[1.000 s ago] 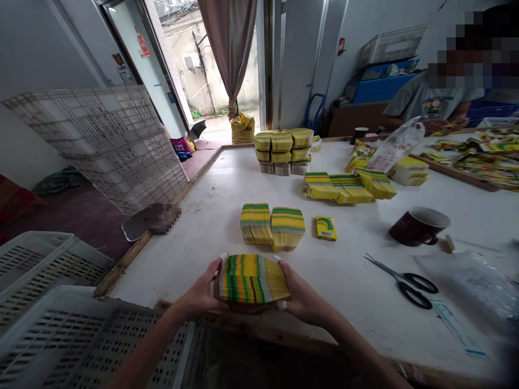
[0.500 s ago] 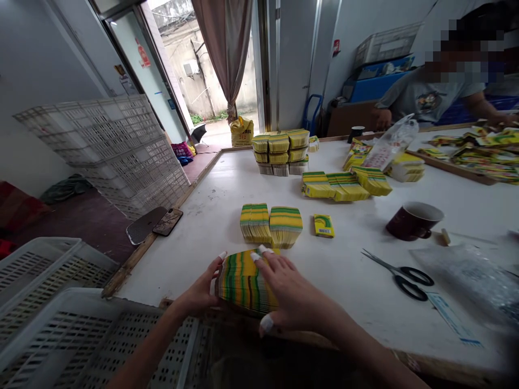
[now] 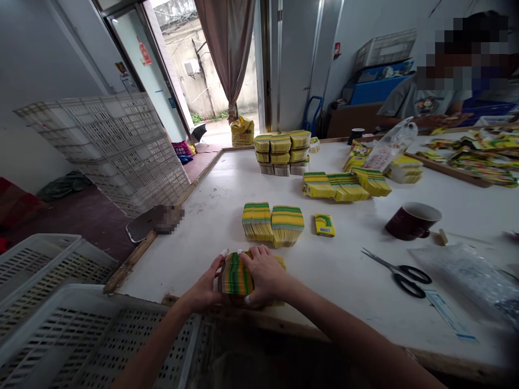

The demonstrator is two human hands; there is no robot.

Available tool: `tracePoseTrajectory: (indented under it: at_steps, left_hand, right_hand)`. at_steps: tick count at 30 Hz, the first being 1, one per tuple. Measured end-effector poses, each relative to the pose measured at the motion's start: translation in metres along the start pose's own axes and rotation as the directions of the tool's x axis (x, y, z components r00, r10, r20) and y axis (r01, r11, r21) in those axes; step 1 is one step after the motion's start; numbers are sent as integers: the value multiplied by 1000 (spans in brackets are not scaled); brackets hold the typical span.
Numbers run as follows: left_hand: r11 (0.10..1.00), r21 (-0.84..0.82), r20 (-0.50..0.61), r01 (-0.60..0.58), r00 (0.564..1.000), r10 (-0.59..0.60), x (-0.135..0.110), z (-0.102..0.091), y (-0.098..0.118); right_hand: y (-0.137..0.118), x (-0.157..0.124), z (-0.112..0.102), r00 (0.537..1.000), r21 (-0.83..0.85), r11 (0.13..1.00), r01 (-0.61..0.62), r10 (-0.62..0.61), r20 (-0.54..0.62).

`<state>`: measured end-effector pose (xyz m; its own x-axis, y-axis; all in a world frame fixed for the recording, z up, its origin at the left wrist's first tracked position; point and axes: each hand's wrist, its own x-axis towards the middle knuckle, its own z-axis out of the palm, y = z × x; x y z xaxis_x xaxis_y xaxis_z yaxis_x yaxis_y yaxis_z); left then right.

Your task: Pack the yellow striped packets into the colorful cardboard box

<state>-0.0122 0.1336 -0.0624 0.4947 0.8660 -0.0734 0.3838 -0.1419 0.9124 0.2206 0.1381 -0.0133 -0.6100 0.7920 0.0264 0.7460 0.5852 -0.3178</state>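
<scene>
At the table's near edge lies a row of thin yellow-and-green packets [image 3: 237,274] standing pressed together. My left hand [image 3: 206,285] is closed against its left end, fingertips on the far side. Across the top reaches my right hand [image 3: 265,274], gripping the row with its fingers at the back and its thumb at the front; it hides much of the right part. White coverings show on several fingertips. Just beyond are two packed bundles [image 3: 272,222] of similar packets, side by side. One small yellow packet [image 3: 324,225] lies flat to their right.
Stacked bundles [image 3: 281,154] and a shorter row of bundles [image 3: 346,185] stand farther back. Right are scissors [image 3: 399,273], a dark mug [image 3: 413,221] and clear plastic [image 3: 466,278]. White crates [image 3: 93,329] flank the table's left edge. A co-worker [image 3: 425,102] sits at the far right.
My right hand has shifted left along the packet row, its thumb coming up onto the front face. My left hand stays at the left end. The co-worker's hands have come together.
</scene>
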Motion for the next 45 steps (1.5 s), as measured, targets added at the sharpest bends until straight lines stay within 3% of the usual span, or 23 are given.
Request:
tracePoseTrajectory:
  at_steps: [8,15,18,21,23,24,26,28,31,33,35,37,39,42,45]
  left_hand:
    - [998,-59,-14,-1,1000,0,-2,4,-2]
    - [990,-120,-128,77,987,-93,-15,8,-6]
    - [965,-238,-251,106,953,-167,-24,8,-9]
    - [918,-385,-395,92,883,-254,-30,6,-4]
    - [873,-479,-410,89,857,-312,-32,7,4]
    - [850,-518,-389,98,857,-337,-32,8,9]
    - [812,-571,-342,116,867,-364,-30,14,18]
    - [798,-593,-314,107,882,-352,-26,25,24]
    - [808,-586,-284,66,916,-282,-16,47,29]
    - [848,-529,-291,25,934,-209,-12,56,34]
    - [934,-357,-379,-36,919,-110,-11,58,42]
    - [995,-27,-492,-99,868,73,-14,51,54]
    - [923,357,-472,-144,824,312,-18,36,68]
    - [630,727,-131,-274,845,518,-20,11,91]
    - [369,798,259,-477,824,505,-9,-3,110]
  right_hand:
    - [1,7,22,999,-92,995,40,-42,-18]
    - [2,9,17,997,-31,998,46,-48,-58]
    - [15,7,10,997,65,997,29,-24,-67]
    - [32,3,-1,996,309,950,-38,62,-69]
    - [40,-3,-9,991,559,827,-61,117,-65]
    - [42,-6,-12,990,696,715,-60,132,-50]
    - [41,-11,-16,992,914,403,-51,124,1]
    - [35,-15,-17,996,995,90,-53,81,46]
    - [24,-18,-12,996,979,-194,-63,48,74]
    - [19,-20,-7,986,944,-300,-137,46,158]
    - [16,-23,-3,962,906,-356,-231,55,267]
    - [15,-25,1,935,878,-389,-278,102,341]
    - [16,-26,3,920,864,-424,-272,148,363]
    - [18,-24,6,934,829,-505,-241,111,339]
    - [18,-25,10,957,797,-556,-235,13,291]
